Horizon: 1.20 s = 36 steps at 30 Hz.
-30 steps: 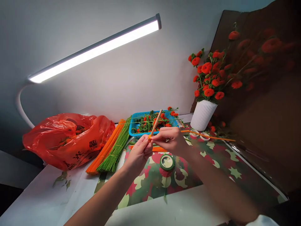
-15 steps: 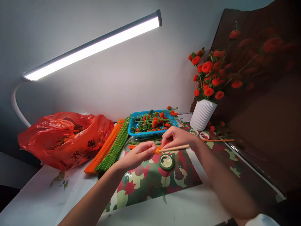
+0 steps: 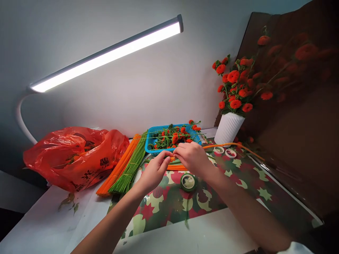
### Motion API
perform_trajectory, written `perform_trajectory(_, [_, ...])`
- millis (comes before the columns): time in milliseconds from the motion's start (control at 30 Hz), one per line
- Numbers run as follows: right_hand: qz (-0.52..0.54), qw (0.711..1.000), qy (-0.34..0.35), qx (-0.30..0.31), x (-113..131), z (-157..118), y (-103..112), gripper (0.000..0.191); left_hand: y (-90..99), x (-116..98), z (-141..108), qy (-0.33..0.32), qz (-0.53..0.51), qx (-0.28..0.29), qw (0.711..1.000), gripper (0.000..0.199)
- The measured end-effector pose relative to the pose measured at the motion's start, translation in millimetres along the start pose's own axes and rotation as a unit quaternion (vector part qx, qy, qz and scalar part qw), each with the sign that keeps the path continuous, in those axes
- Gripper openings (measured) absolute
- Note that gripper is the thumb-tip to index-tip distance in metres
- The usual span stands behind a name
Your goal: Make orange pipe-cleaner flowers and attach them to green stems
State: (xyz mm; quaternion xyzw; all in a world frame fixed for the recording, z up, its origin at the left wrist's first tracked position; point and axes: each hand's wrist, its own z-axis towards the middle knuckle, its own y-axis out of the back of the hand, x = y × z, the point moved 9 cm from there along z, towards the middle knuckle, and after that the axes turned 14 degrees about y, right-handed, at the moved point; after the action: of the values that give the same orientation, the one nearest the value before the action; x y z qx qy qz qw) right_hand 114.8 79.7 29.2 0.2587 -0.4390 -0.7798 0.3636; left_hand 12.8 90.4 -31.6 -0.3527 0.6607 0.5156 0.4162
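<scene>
My left hand (image 3: 156,170) pinches a small coiled orange piece (image 3: 172,159) between thumb and fingertips. My right hand (image 3: 191,158) is closed at the other side of that piece, its fingers pressed together. From behind my right hand a long orange pipe cleaner (image 3: 221,145) runs off to the right, above two white tape rolls. Just below my hands a green tape roll (image 3: 188,182) lies on the camouflage-patterned mat (image 3: 156,208). Several orange strips (image 3: 177,168) lie on the mat behind my hands. The wooden stick is out of sight.
A blue basket (image 3: 159,152) of orange flowers stands behind my hands. Orange stems (image 3: 119,165) and green stems (image 3: 132,162) lie left, beside a red plastic bag (image 3: 66,155). A white vase (image 3: 229,128) of flowers stands right, under a lit lamp (image 3: 111,53).
The wooden stick is no longer visible. My right hand has moved down and now meets my left fingertips. The long orange pipe cleaner shows raised to the right of my right hand.
</scene>
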Motion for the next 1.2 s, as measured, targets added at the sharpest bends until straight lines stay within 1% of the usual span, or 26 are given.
perform_trajectory(100, [-0.044, 0.997, 0.017, -0.059, 6, 0, 5, 0.024, -2.1, 6, 4, 0.027, -0.118, 0.022, 0.992, 0.035])
perform_trajectory(200, [-0.037, 0.991, 0.024, -0.123, 9, -3, 10, 0.027, -5.2, 7, 3, 0.05, -0.169, 0.032, 0.984, 0.037])
perform_trajectory(267, [0.009, 0.987, 0.013, -0.159, 8, -4, 13, 0.026, -6.3, 7, 1, 0.068, -0.199, 0.032, 0.977, 0.035])
perform_trajectory(333, [0.079, 0.98, -0.009, -0.18, 4, -5, 12, 0.022, -6.1, 9, -1, 0.082, -0.226, 0.025, 0.97, 0.033])
perform_trajectory(400, [0.159, 0.969, -0.037, -0.187, 0, -6, 8, 0.018, -5.3, 12, -1, 0.094, -0.25, 0.016, 0.964, 0.031])
perform_trajectory(500, [0.263, 0.943, -0.074, -0.191, -5, -7, -2, 0.014, -4.3, 17, -1, 0.105, -0.276, 0.005, 0.955, 0.03])
perform_trajectory(633, [0.349, 0.911, -0.084, -0.204, -6, -7, -6, 0.014, -2.3, 15, -2, 0.097, -0.297, -0.006, 0.95, 0.032])
perform_trajectory(733, [0.42, 0.877, -0.102, -0.209, -9, -7, -9, 0.015, 1.6, 10, -4, 0.075, -0.307, -0.025, 0.949, 0.034])
perform_trajectory(800, [0.487, 0.842, -0.12, -0.199, -13, -7, -13, 0.018, 5.6, 5, -6, 0.055, -0.311, -0.043, 0.948, 0.032])
perform_trajectory(900, [0.591, 0.774, -0.155, -0.166, -24, -8, -24, 0.029, 12.8, -3, -11, 0.019, -0.317, -0.072, 0.946, 0.03])
perform_trajectory(933, [0.612, 0.758, -0.167, -0.149, -28, -9, -27, 0.033, 15.3, -6, -13, 0.001, -0.313, -0.079, 0.947, 0.028])
perform_trajectory(967, [0.621, 0.752, -0.177, -0.133, -33, -10, -28, 0.035, 17.3, -9, -14, -0.022, -0.302, -0.083, 0.949, 0.027])
perform_trajectory(1033, [0.619, 0.763, -0.173, -0.069, -36, -12, -30, 0.038, 18.7, -16, -17, -0.074, -0.262, -0.075, 0.959, 0.022])
perform_trajectory(1133, [0.572, 0.807, -0.148, -0.011, -42, -16, -22, 0.034, 13.6, -21, -20, -0.129, -0.167, -0.037, 0.977, 0.017])
perform_trajectory(1200, [0.541, 0.831, -0.131, 0.026, -44, -19, -18, 0.03, 6.5, -23, -21, -0.159, -0.067, -0.012, 0.985, 0.016])
